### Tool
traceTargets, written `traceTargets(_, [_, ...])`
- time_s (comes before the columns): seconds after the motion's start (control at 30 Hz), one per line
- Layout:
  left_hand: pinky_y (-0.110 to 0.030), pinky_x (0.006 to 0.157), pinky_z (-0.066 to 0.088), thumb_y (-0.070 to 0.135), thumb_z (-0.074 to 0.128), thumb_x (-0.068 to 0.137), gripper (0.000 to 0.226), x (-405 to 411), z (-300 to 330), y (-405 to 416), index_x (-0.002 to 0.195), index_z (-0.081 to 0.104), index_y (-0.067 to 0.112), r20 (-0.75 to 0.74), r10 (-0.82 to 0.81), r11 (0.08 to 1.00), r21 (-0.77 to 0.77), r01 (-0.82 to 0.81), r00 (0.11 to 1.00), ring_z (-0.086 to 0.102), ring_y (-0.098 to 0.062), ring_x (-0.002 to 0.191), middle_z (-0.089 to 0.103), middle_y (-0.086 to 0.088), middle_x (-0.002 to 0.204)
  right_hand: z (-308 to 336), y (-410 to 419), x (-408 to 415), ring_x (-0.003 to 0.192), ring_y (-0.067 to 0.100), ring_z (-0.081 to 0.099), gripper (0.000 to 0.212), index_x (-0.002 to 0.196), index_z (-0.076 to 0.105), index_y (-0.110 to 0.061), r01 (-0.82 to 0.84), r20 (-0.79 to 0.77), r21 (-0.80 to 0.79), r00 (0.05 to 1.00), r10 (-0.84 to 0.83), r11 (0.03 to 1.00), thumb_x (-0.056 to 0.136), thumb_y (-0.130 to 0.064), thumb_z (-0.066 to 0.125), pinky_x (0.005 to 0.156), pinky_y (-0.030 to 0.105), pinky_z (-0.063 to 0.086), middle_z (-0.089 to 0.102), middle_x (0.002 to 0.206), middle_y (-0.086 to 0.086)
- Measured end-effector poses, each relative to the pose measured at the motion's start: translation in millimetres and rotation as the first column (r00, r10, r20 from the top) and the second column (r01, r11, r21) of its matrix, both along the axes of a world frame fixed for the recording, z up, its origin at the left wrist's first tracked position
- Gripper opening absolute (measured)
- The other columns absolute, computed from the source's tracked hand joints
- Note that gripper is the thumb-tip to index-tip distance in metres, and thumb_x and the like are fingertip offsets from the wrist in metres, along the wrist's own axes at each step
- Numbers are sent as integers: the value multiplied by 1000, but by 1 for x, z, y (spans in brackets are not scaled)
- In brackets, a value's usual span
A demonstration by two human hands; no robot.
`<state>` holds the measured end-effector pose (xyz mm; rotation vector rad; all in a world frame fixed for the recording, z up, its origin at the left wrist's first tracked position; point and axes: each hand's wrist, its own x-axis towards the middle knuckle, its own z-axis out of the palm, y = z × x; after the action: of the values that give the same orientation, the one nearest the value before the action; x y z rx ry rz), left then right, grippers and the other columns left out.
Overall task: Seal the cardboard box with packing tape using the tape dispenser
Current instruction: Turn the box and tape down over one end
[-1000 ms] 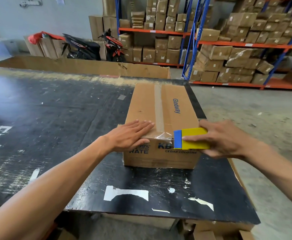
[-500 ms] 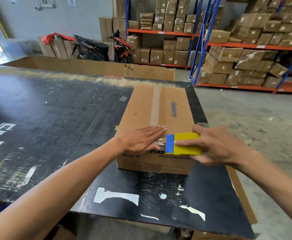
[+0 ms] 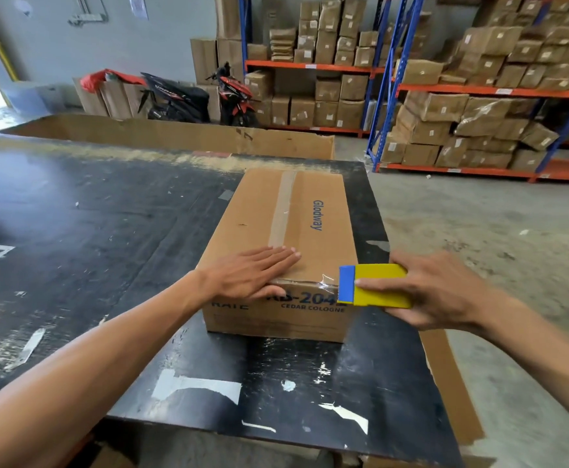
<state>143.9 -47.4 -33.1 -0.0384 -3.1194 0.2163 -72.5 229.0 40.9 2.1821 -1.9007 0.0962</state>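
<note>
Cardboard box [image 3: 276, 244] lies on the black table [image 3: 107, 214] near its right edge, its long axis running away from the camera toward the shelves [image 3: 479, 92], one short end facing the person. A strip of clear tape [image 3: 285, 207] runs down the middle of the lid along that long axis, and the blue word "Glodway" is printed lengthwise beside it. The near face carries blue print reading "CEDAR COLOGNE".

The left hand [image 3: 252, 273] lies flat on the near end of the lid, fingers straight and close together, pointing right across the tape, thumb hooked over the front edge. The right hand [image 3: 435, 292] is closed around the tape dispenser [image 3: 374, 289], a flat yellow block with a blue end, thumb on top and fingers beneath. The dispenser points left, its blue end just off the box's near right corner, where a crinkled, glossy bit of tape [image 3: 327, 280] shows on the edge.

Half a second ago the blue end sat at the middle of the front edge, touching the left fingertips; it now stands to the right, apart from that hand. The left hand has slid further onto the lid.

The box is plain brown corrugated board with crisp edges. The tabletop is worn, scratched black board with torn scraps of white tape. Behind stand a parked scooter [image 3: 175, 96] and racks of brown cartons.
</note>
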Motion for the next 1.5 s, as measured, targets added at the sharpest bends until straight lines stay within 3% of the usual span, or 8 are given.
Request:
traceTargets(0.23, [-44,124,9,51,21,104,71,-44,-1,30,156,20,2,-148,-191,975,-143,170,970,16,-29,151,19,-17,163,-4,0,-4,44,23,52,46,117,70,-46,-23,15,-32,1000,24,999,74,-52,54,41,23,28,57,78,3])
traceTargets(0.33, [-38,125,7,57,-4,99,79,-60,-14,33,156,11,5,-46,-136,989,-64,133,990,14,-25,152,13,-12,164,-7,0,-7,44,24,53,45,116,72,-45,-19,17,-48,1000,20,999,75,-52,55,41,24,30,58,77,4])
traceTargets(0.57, [-36,125,9,59,2,99,71,-62,-17,29,152,-6,12,-28,-104,994,-30,103,994,6,-20,152,6,-10,165,-14,2,-16,44,24,51,45,117,72,-45,-22,18,-84,1000,23,996,75,-51,56,45,23,24,57,78,3])
traceTargets(0.87, [-34,125,7,63,2,98,75,-59,-15,26,154,-6,14,-25,-88,996,20,88,996,6,-18,153,7,-8,165,-11,32,-49,52,13,36,50,127,66,-44,-48,23,-79,999,49,996,78,-52,61,42,24,28,53,80,1])
traceTargets(1.0, [-32,124,6,65,0,98,79,-57,-11,30,157,0,12,-24,-82,996,34,83,996,10,-20,152,10,-8,165,-21,37,-61,51,17,45,50,126,66,-44,-11,49,-81,999,15,997,77,-52,63,44,24,27,53,78,1])
traceTargets(1.17, [-42,120,26,62,18,101,80,-72,0,54,154,26,3,-134,-72,995,-82,61,988,46,-30,136,45,-16,151,-31,24,-58,57,12,30,49,125,68,-41,-29,15,-128,999,31,991,77,-51,58,49,21,23,52,76,3])
traceTargets(1.33, [-33,123,-5,69,-1,91,91,-96,-8,69,158,2,8,-38,43,999,-1,-43,998,0,-19,152,4,-14,166,-36,27,-62,51,20,48,51,127,66,-42,-36,17,-88,999,37,996,77,-52,59,48,22,25,55,81,5])
traceTargets(1.5, [-27,120,-8,69,-2,88,93,-97,-8,66,159,3,9,16,58,998,18,-59,998,0,-19,153,2,-11,166,-30,50,-85,55,20,49,58,137,48,-46,-59,47,-115,997,65,992,81,-52,63,44,28,41,53,85,4])
